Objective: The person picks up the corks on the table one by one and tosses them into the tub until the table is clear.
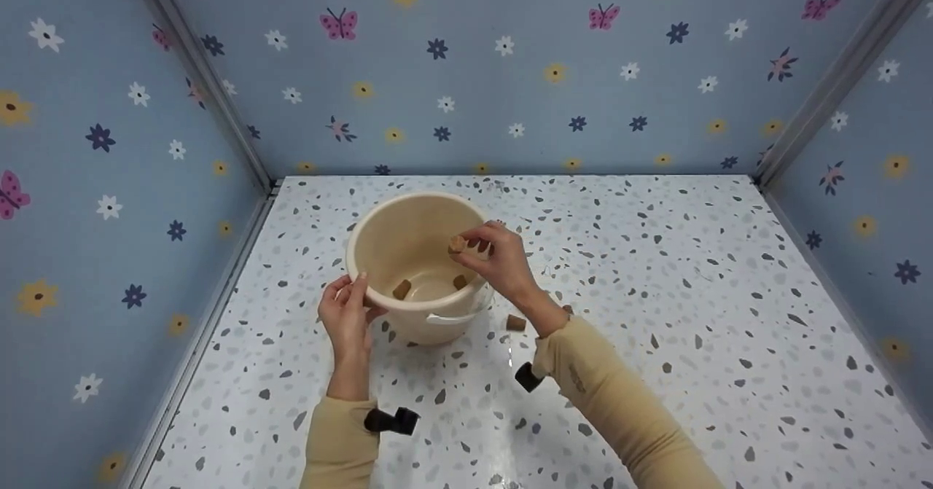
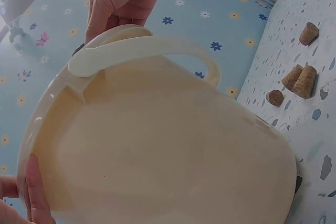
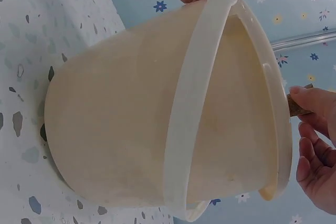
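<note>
A cream plastic bucket (image 1: 408,323) stands upright on the speckled tabletop, its pale handle (image 1: 450,320) hanging down on the near side. My left hand (image 1: 345,314) grips the rim at the bucket's left, with the thumb over the edge. Over the right part of the opening, my right hand (image 1: 501,259) pinches a cork stopper (image 3: 300,103) between thumb and fingertips. Inside, two corks lie on the bottom, one on the left (image 1: 402,289) and one on the right (image 1: 460,282).
Several more corks lie on the tabletop by the bucket, among them a single cork (image 2: 309,33) and a close pair (image 2: 304,82). One cork (image 1: 516,323) shows beside my right wrist. Blue flowered panels (image 1: 510,73) enclose the table at the back and both sides.
</note>
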A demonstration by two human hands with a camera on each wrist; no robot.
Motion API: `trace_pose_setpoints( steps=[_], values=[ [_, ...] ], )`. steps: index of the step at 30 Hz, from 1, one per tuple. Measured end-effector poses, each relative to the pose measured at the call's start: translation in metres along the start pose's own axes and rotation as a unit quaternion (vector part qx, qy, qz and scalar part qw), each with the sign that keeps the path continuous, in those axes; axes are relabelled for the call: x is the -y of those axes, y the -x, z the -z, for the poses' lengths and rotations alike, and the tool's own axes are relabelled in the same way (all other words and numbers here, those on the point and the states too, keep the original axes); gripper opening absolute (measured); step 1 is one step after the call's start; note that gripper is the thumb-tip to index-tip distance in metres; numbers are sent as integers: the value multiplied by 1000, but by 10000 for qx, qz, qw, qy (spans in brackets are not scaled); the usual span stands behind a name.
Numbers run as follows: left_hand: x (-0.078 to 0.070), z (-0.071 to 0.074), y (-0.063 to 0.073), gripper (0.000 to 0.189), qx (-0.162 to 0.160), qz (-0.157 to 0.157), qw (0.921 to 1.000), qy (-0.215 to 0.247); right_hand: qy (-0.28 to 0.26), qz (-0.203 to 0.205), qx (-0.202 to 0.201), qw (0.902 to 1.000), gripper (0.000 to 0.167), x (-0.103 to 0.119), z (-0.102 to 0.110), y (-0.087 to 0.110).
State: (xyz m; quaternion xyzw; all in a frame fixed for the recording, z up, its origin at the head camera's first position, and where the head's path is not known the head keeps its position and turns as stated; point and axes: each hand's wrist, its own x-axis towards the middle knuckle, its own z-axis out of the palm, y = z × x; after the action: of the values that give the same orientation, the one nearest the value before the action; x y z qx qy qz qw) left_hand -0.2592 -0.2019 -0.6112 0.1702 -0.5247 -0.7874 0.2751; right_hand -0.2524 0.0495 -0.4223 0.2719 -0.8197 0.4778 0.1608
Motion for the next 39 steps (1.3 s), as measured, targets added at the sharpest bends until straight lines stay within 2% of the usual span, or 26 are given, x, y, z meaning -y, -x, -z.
trace_pose_setpoints(
  steps=[6,14,24,33,39],
  values=[
    [2,0,-2,48,73,-40,9998,158,8,-62,102,9999,23,3,-5,-2],
    [4,0,-1,49,36,-34,10000,44,-161,19,89,9998,39,1,-6,0],
    [4,0,0,50,-33,63,10000,44,-426,210,-140,9988,36,0,4,9],
    [2,1,0,49,42,-26,9999,107,-484,75,-255,9985,34,-3,13,19],
    [0,0,1,49,24,-39,10000,58,-458,381,-389,9975,30,17,26,26]
  ],
)
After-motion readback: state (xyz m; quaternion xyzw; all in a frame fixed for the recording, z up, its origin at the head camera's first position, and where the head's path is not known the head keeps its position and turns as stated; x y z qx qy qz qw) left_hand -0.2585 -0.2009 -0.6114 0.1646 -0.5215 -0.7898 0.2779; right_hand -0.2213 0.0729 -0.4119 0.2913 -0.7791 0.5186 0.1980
